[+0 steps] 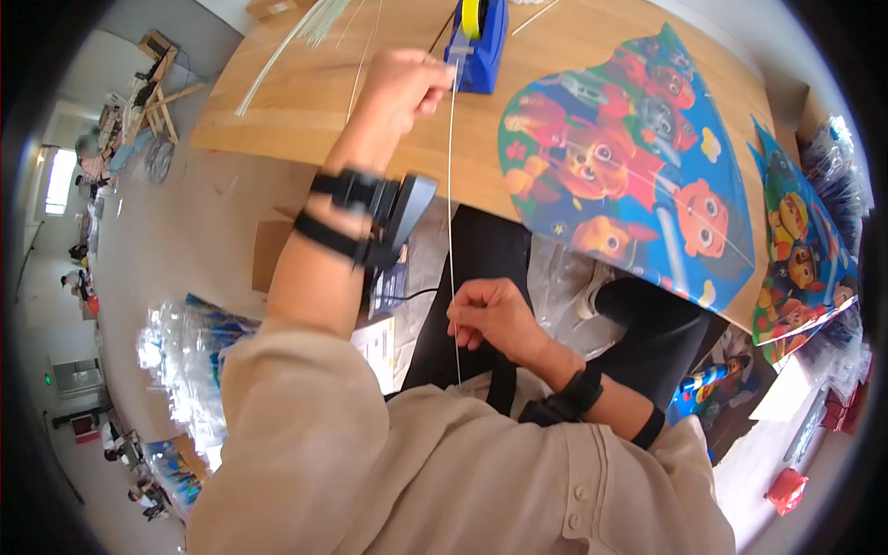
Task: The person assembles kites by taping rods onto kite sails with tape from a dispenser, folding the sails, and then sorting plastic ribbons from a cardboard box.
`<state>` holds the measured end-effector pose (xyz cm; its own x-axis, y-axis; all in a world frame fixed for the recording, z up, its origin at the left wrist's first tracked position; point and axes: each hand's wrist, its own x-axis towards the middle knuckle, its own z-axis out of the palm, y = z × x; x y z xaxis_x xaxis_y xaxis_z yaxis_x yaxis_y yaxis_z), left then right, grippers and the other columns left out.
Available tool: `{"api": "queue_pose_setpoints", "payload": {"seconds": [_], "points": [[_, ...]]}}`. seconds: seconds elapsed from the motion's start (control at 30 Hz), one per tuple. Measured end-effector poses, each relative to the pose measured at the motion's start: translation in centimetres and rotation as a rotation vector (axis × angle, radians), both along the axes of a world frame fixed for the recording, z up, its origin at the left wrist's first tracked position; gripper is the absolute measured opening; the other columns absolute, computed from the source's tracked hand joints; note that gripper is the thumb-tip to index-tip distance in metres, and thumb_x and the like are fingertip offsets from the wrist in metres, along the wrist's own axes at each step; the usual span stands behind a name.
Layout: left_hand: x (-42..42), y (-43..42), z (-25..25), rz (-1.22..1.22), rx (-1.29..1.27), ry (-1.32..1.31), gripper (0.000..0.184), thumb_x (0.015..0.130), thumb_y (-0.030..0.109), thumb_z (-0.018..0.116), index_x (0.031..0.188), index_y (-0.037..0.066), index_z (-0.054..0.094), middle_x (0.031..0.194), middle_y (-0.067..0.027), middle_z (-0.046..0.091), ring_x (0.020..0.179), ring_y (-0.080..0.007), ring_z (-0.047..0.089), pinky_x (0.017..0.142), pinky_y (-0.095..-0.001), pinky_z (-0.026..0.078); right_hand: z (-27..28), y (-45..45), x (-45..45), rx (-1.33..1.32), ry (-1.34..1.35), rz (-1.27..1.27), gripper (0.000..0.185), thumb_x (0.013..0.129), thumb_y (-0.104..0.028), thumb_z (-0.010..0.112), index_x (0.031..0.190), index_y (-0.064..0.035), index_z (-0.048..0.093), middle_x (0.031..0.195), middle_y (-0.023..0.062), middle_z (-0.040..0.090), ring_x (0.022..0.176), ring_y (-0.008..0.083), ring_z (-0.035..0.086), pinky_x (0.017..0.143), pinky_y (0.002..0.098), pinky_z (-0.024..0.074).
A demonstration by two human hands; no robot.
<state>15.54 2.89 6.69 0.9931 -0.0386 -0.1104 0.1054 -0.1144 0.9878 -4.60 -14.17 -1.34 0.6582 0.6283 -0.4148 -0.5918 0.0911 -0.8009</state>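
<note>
A thin white rod point(451, 194) runs upright from the table edge down over my lap. My left hand point(407, 88) is closed in a pinch at the rod's upper end, beside a blue tape dispenser point(483, 60) with a yellow core. A short strip of clear tape point(458, 57) shows between the dispenser and these fingertips. Lower down, my right hand point(495, 319) is closed with thumb and finger around the same rod, in front of my legs. To the right lies a blue kite sail point(629, 166) printed with cartoon figures, touched by neither hand.
More thin white rods point(296, 46) lie at the far left of the wooden table point(277, 120). A second printed sail point(800, 250) hangs by the right edge. Plastic-wrapped bundles point(190, 361) stand at left. Several people sit in the room beyond.
</note>
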Motion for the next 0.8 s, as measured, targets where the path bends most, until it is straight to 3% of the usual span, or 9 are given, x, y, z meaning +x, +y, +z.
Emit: {"api": "queue_pose_setpoints", "payload": {"seconds": [0.03, 0.1, 0.23, 0.3, 0.4, 0.63, 0.8], "points": [[-3.4, 0.5, -0.1, -0.023, -0.021, -0.025, 0.014, 0.078, 0.007, 0.063, 0.068, 0.004, 0.053, 0.059, -0.0005, 0.050, 0.045, -0.0078, 0.041, 0.039, -0.0212, 0.031, 0.1, 0.2, 0.0, 0.004, 0.013, 0.007, 0.012, 0.083, -0.009, 0.058, 0.074, -0.0023, 0.059, 0.066, 0.0051, 0.062, 0.054, 0.0077, 0.058, 0.046, 0.0187, 0.0453], [-11.1, 0.5, 0.7, 0.085, -0.114, 0.182, 0.014, 0.078, 0.007, 0.062, 0.069, 0.003, 0.052, 0.058, 0.0002, 0.048, 0.046, -0.0074, 0.041, 0.041, -0.0206, 0.031, 0.2, 0.4, 0.1, 0.040, 0.008, 0.007, 0.011, 0.083, -0.009, 0.058, 0.074, -0.0023, 0.059, 0.066, 0.0051, 0.062, 0.054, 0.0078, 0.058, 0.046, 0.0188, 0.0454], [-25.1, 0.7, -0.9, 0.163, 0.052, 0.291, 0.008, 0.073, 0.004, 0.064, 0.070, 0.000, 0.058, 0.059, -0.0011, 0.054, 0.047, -0.0052, 0.045, 0.043, -0.0188, 0.034, -0.3, 1.3, 0.1, 0.080, 0.007, 0.013, 0.010, 0.083, -0.008, 0.058, 0.074, -0.0025, 0.059, 0.067, 0.0054, 0.062, 0.054, 0.0080, 0.058, 0.046, 0.0190, 0.0452], [-29.1, 0.1, -0.7, 0.204, -0.022, 0.469, 0.007, 0.073, 0.005, 0.064, 0.071, 0.000, 0.058, 0.060, -0.0011, 0.055, 0.049, -0.0050, 0.046, 0.044, -0.0183, 0.035, -0.6, 1.9, 0.1, 0.087, 0.014, 0.023, 0.010, 0.083, -0.007, 0.058, 0.073, -0.0024, 0.059, 0.067, 0.0056, 0.062, 0.054, 0.0080, 0.057, 0.046, 0.0192, 0.0452], [-31.0, 0.4, -1.6, 0.150, -0.133, 0.619, 0.010, 0.075, 0.006, 0.064, 0.071, 0.000, 0.056, 0.061, -0.0026, 0.055, 0.050, -0.0066, 0.046, 0.046, -0.0189, 0.035, -0.9, 3.1, -0.1, 0.171, 0.043, 0.016, 0.012, 0.082, -0.009, 0.060, 0.073, -0.0019, 0.059, 0.068, 0.0058, 0.062, 0.054, 0.0077, 0.056, 0.047, 0.0197, 0.0451], [-31.2, 2.2, -0.7, 0.104, -0.017, 0.530, 0.006, 0.074, 0.005, 0.062, 0.072, -0.001, 0.060, 0.064, -0.0005, 0.058, 0.056, -0.0039, 0.050, 0.051, -0.0181, 0.040, -1.4, 6.3, 1.1, 0.127, -0.021, 0.022, 0.012, 0.083, -0.009, 0.058, 0.073, -0.0016, 0.059, 0.066, 0.0055, 0.061, 0.052, 0.0077, 0.056, 0.045, 0.0191, 0.0429], [-31.9, 4.0, -1.1, 0.153, -0.105, 0.485, 0.005, 0.074, 0.003, 0.064, 0.074, -0.001, 0.061, 0.065, -0.0012, 0.059, 0.057, -0.0048, 0.051, 0.053, -0.0182, 0.041, -2.9, 7.5, 8.9, -0.213, -0.293, -0.078, 0.012, 0.079, -0.008, 0.059, 0.070, -0.0007, 0.060, 0.061, 0.0056, 0.061, 0.048, 0.0084, 0.056, 0.041, 0.0206, 0.0417]]}}
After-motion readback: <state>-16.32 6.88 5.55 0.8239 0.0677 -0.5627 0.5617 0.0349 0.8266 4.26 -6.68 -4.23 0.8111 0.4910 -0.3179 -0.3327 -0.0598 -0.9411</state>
